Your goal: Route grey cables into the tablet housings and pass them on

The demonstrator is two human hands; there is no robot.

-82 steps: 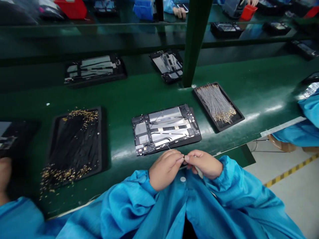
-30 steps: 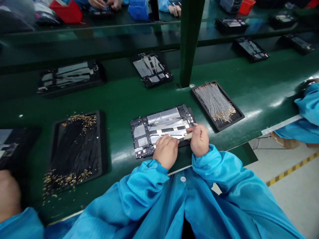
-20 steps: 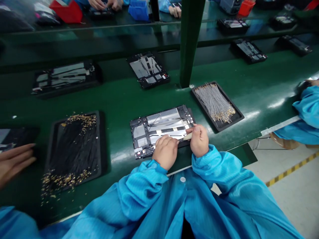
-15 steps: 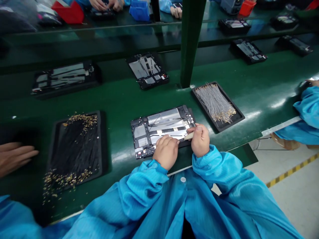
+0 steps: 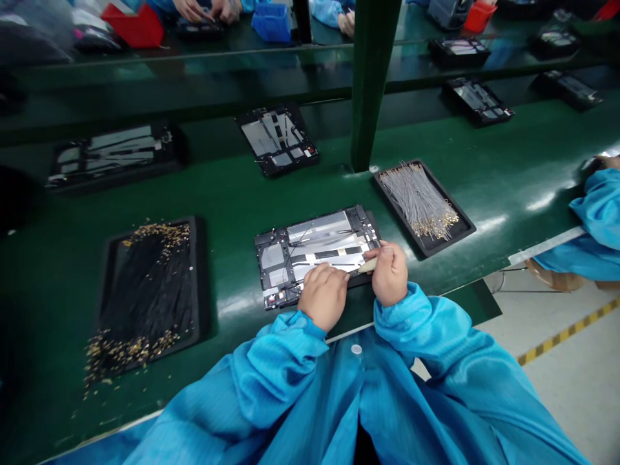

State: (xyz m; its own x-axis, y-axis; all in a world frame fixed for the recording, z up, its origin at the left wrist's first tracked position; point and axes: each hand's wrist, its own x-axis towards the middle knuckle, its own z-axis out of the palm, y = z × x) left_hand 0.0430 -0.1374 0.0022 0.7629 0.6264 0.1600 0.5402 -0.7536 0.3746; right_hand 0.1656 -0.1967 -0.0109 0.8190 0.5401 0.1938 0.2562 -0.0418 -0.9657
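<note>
An opened tablet [image 5: 324, 227] with silver-grey battery panels and thin black cables lies on a black base in front of me. My left hand [image 5: 323, 294] rests on its near edge, fingers curled and pressed together; what they pinch, if anything, is hidden. In my right hand [image 5: 390, 274] is a pale, pointed stick-like tool [image 5: 369, 265], with its tip at the tablet's near right edge, close to my left fingertips. Right of the tablet, a black tray [image 5: 465, 227] contains grey cables with gold ends [image 5: 419, 200].
At left stands a black tray [image 5: 197, 284] of black cables with gold ends, some spilling over its near edge. More opened tablets [image 5: 278, 139] lie along the green bench [image 5: 232, 200]. A green post [image 5: 371, 84] rises behind my work. Co-workers' hands [image 5: 206, 10] and a blue sleeve [image 5: 603, 206] are nearby.
The tablets in the row behind have shifted left. A co-worker's hand at the left edge has gone out of view. My hands and the tool have hardly moved.
</note>
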